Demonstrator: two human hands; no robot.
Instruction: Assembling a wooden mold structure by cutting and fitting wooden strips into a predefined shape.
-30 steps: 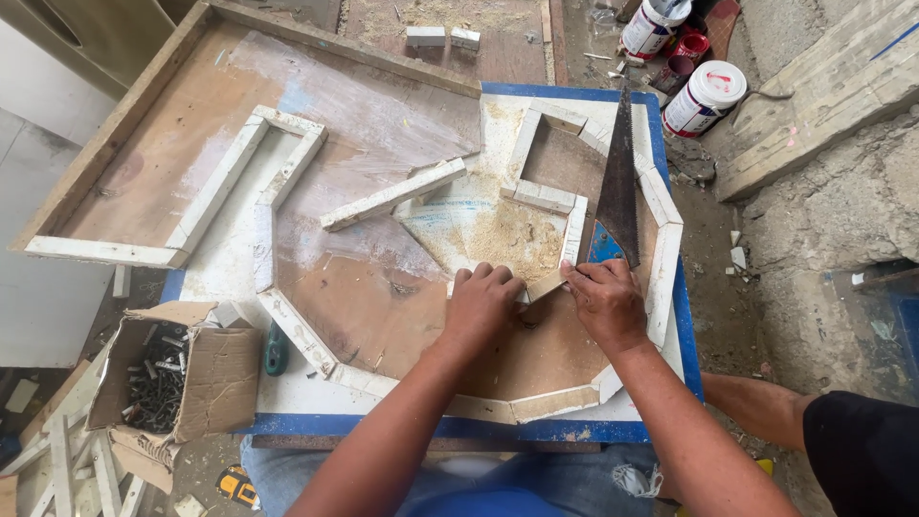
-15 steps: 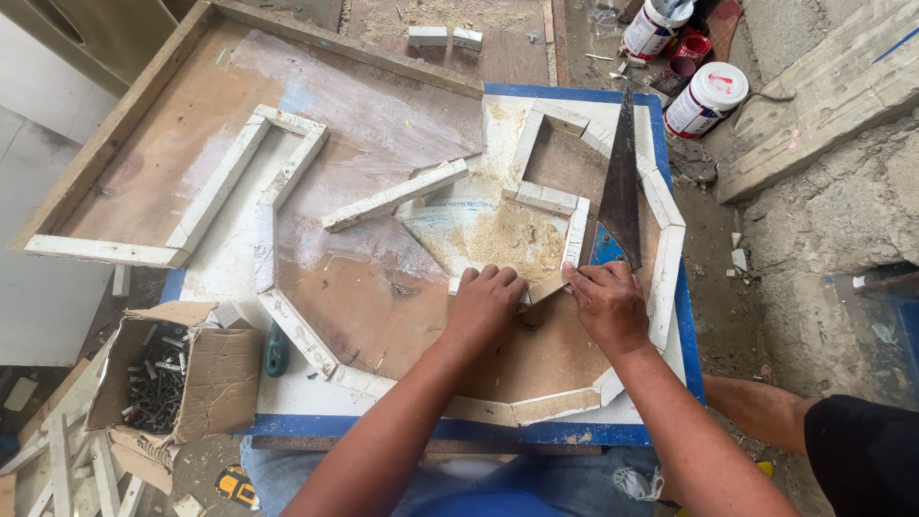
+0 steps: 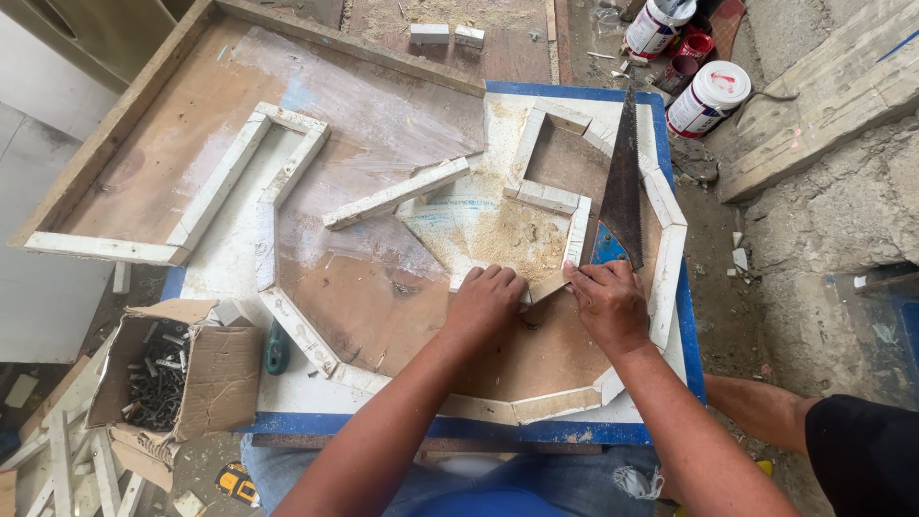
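On the tabletop (image 3: 364, 287), near the sawdust, the left hand (image 3: 486, 304) and right hand (image 3: 605, 304) are pressing a short wood strip (image 3: 548, 286) into place, fingers curled closed over it; aligning its ends seems the step, calling for steady pressure. The saw (image 3: 622, 182) is lying just beside.

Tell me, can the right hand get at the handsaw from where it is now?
Probably yes. The right hand rests on a small wood strip, and the handsaw lies flat just above it on the board, blade uncovered, nothing between them.
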